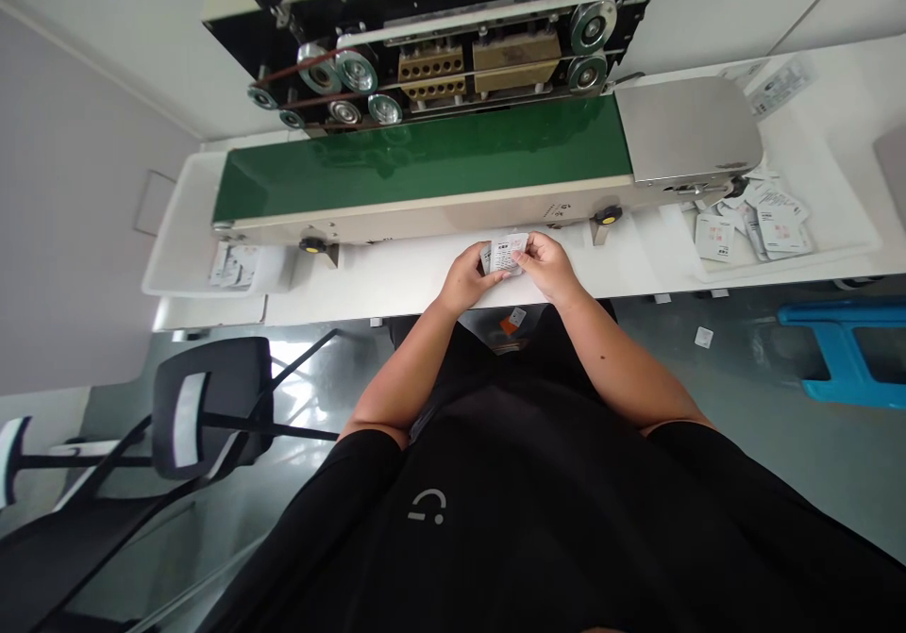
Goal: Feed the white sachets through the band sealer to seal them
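So, both hands up at the table [396, 279] edge, right in front of the sealer [453, 124]. Left hand [467, 279] curled around a small stack of packets [506, 254], fingers closed on the lower left side. Right hand [548, 265] pinching the same stack from the right, thumb on top of the printed front packet. Stack held just above the white tabletop, just short of the green belt [425, 161], roughly at its middle. Can't tell how many packets are in there, print too small to read.

Around it: more white packets piled loose in the tray [835, 237] off to the right, below the steel end plate [683, 128]. A few more sitting in the left tray [170, 265]. One stray packet down on the floor [703, 336] and another between the forearms. Black chair [205, 407] at left, blue stool [842, 350] at right.
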`<state>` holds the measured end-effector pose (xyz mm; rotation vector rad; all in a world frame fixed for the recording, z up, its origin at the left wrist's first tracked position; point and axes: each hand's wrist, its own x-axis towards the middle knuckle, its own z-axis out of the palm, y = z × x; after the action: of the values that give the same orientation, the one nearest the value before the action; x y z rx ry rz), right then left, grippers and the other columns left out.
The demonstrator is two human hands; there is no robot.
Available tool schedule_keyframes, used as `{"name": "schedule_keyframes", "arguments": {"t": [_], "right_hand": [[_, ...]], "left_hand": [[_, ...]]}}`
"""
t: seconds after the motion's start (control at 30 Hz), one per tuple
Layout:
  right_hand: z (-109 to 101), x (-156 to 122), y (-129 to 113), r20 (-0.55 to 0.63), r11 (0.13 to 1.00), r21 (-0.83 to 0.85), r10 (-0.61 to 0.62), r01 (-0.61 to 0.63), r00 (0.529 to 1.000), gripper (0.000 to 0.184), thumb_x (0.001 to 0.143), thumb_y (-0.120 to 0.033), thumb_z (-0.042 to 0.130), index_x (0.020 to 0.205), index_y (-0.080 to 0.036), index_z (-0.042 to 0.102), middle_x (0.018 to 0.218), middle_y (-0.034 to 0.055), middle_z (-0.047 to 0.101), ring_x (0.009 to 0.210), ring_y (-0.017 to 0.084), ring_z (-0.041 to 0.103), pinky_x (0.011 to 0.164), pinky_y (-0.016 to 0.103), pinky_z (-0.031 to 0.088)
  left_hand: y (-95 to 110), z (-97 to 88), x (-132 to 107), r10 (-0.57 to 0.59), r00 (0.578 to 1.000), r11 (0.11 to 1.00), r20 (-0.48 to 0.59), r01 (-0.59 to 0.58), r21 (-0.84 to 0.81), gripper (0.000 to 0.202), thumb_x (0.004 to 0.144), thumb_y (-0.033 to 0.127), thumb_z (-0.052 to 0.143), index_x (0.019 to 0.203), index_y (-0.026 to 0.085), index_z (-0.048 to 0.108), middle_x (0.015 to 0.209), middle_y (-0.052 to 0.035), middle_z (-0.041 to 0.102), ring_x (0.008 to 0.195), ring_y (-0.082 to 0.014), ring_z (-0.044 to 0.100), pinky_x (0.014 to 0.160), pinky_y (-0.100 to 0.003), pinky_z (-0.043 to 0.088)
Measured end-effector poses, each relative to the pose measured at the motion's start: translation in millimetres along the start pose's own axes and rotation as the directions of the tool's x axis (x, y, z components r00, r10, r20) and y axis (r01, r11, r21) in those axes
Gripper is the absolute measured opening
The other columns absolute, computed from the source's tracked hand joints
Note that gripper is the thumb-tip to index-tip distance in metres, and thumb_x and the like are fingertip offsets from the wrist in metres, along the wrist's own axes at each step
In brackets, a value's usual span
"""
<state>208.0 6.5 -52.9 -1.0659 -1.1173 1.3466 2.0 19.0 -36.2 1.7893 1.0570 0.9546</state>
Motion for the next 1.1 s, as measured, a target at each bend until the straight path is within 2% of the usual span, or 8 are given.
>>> {"name": "schedule_keyframes", "arguments": {"t": [0.13, 0.27, 0.43, 0.6, 0.8, 0.97, 1.1], "right_hand": [[-5, 3, -6, -0.039, 0.983, 0.18, -0.039, 0.045, 0.998, 0.062, 0.078, -0.07, 0.089, 0.107, -0.023, 0.063, 0.106, 0.0055, 0.074, 0.101, 0.018, 0.072, 0.097, 0.034, 0.061], [-4, 2, -10, -0.037, 0.959, 0.282, -0.007, 0.017, 0.999, 0.064, 0.075, -0.072, 0.09, 0.107, -0.025, 0.061, 0.105, 0.0042, 0.073, 0.101, 0.019, 0.071, 0.092, 0.035, 0.061], [19, -8, -6, -0.055, 0.916, 0.402, 0.042, -0.016, 0.998, 0.057, 0.077, -0.063, 0.092, 0.102, -0.023, 0.059, 0.1, 0.0022, 0.072, 0.095, 0.017, 0.071, 0.087, 0.032, 0.061], [44, -18, -6, -0.138, 0.902, 0.427, 0.0, 0.06, 0.99, 0.056, 0.081, -0.062, 0.089, 0.104, -0.023, 0.056, 0.105, 0.0037, 0.071, 0.099, 0.018, 0.071, 0.09, 0.034, 0.06], [58, -25, -12, -0.108, 0.892, 0.45, 0.016, 0.035, 0.994, 0.056, 0.082, -0.063, 0.088, 0.105, -0.023, 0.057, 0.105, 0.0037, 0.07, 0.1, 0.017, 0.069, 0.094, 0.034, 0.059], [64, -26, -27, -0.084, 0.893, 0.45, 0.047, -0.004, 0.995, 0.058, 0.08, -0.067, 0.088, 0.106, -0.024, 0.058, 0.099, 0.0025, 0.071, 0.096, 0.017, 0.069, 0.09, 0.033, 0.059], [68, -22, -37, -0.065, 0.905, 0.424, 0.081, -0.046, 0.995, 0.06, 0.08, -0.069, 0.088, 0.109, -0.025, 0.059, 0.099, 0.0031, 0.072, 0.098, 0.018, 0.07, 0.085, 0.032, 0.059]], "left_hand": [[-2, 0.1, 0, 0.045, 0.998, 0.999, 0.043, -0.046, 0.013, 0.066, 0.083, 0.064, 0.086, 0.129, 0.018, 0.072, 0.118, -0.013, 0.077, 0.104, -0.0257, 0.072, 0.089, -0.036, 0.057], [-3, 2.2, -2, -0.007, 1.0, 0.998, 0.022, 0.006, 0.065, 0.05, 0.09, 0.055, 0.081, 0.125, 0.019, 0.074, 0.114, -0.0099, 0.079, 0.101, -0.0244, 0.073, 0.091, -0.037, 0.057], [-7, 5.0, -1, -0.033, 0.998, 0.997, -0.047, 0.036, 0.074, 0.042, 0.1, 0.047, 0.071, 0.131, 0.02, 0.07, 0.12, -0.0102, 0.079, 0.107, -0.0253, 0.073, 0.1, -0.042, 0.057], [-17, 6.5, 2, 0.056, 0.994, 0.997, -0.091, -0.052, 0.048, 0.051, 0.106, 0.056, 0.057, 0.142, 0.02, 0.061, 0.138, -0.0152, 0.071, 0.128, -0.0291, 0.068, 0.115, -0.048, 0.052], [-16, -1.5, 0, 0.098, 0.993, 0.992, 0.066, -0.092, -0.081, 0.065, 0.108, 0.066, 0.043, 0.157, 0.024, 0.047, 0.154, -0.0157, 0.061, 0.139, -0.0301, 0.064, 0.121, -0.048, 0.048], [-22, -8.0, -1, 0.224, 0.972, 0.956, 0.074, -0.204, -0.212, 0.087, 0.097, 0.081, 0.053, 0.161, 0.024, 0.041, 0.162, -0.0188, 0.052, 0.152, -0.0383, 0.053, 0.128, -0.055, 0.041], [-27, -9.4, -2, 0.256, 0.963, 0.931, 0.078, -0.224, -0.288, 0.086, 0.098, 0.077, 0.056, 0.165, 0.027, 0.037, 0.169, -0.0169, 0.047, 0.159, -0.0395, 0.045, 0.133, -0.058, 0.035]]}}
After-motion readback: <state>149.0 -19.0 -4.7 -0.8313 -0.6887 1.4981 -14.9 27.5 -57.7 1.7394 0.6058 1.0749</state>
